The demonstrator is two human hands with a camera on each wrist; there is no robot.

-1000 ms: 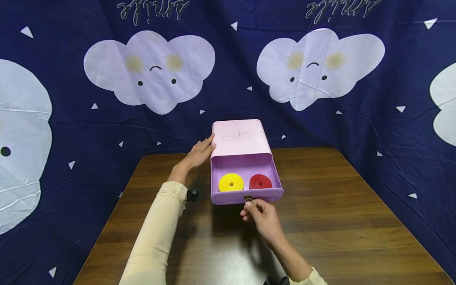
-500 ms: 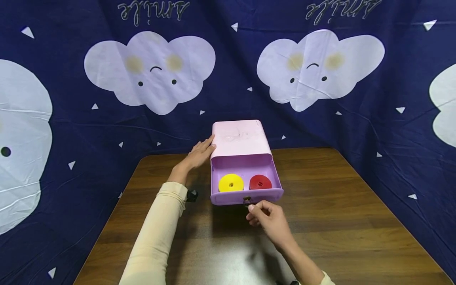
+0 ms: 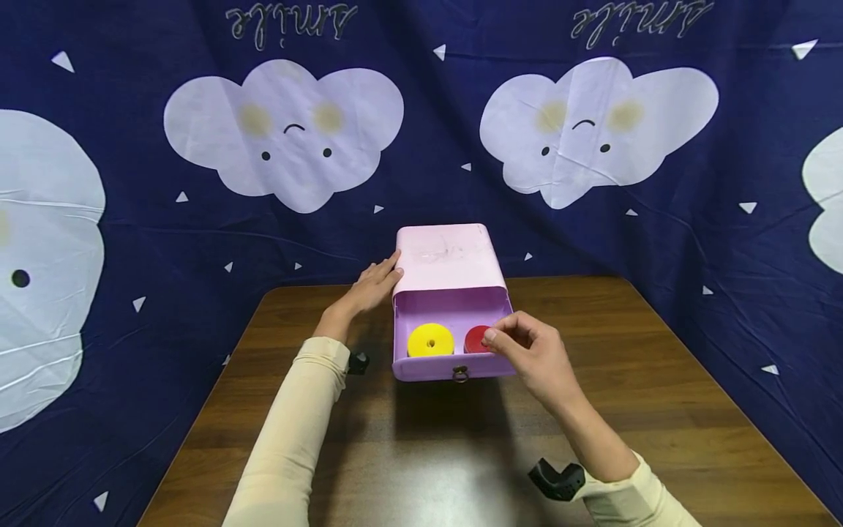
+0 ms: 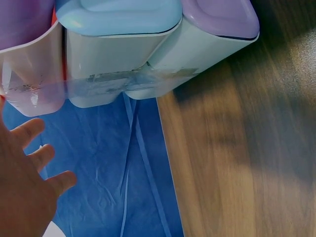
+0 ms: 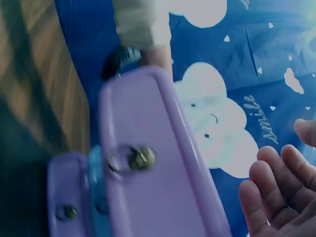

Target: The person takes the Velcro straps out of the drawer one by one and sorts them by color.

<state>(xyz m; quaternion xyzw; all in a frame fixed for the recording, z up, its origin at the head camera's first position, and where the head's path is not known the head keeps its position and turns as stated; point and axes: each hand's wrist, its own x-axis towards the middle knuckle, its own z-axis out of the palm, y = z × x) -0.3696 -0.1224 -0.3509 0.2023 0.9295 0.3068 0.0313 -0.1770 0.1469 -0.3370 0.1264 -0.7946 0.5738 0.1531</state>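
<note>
A pink-cased drawer box (image 3: 448, 256) stands on the table with its purple top drawer (image 3: 424, 368) pulled out. Inside lie a yellow disc (image 3: 421, 340) with a centre hole and, to its right, a red disc (image 3: 476, 339). My left hand (image 3: 370, 289) rests against the case's left side, fingers extended; the left wrist view shows that hand (image 4: 22, 182) too. Over the drawer's front right corner, my right hand (image 3: 540, 359) hovers at the red disc, partly covering it. Loosely bent fingers, thumb apart, show on this hand (image 5: 281, 192) in the right wrist view.
Below the pulled drawer sit a blue drawer (image 4: 118, 17) and another purple drawer (image 4: 222, 15), both pushed in. A metal ring pull (image 3: 460, 375) hangs on the pulled drawer's front. The wooden table (image 3: 626, 410) ends at a dark blue cloud-print cloth (image 3: 435, 146).
My right hand has let go of the ring pull and moved up and right, over the drawer to the red disc. The left hand stays against the case.
</note>
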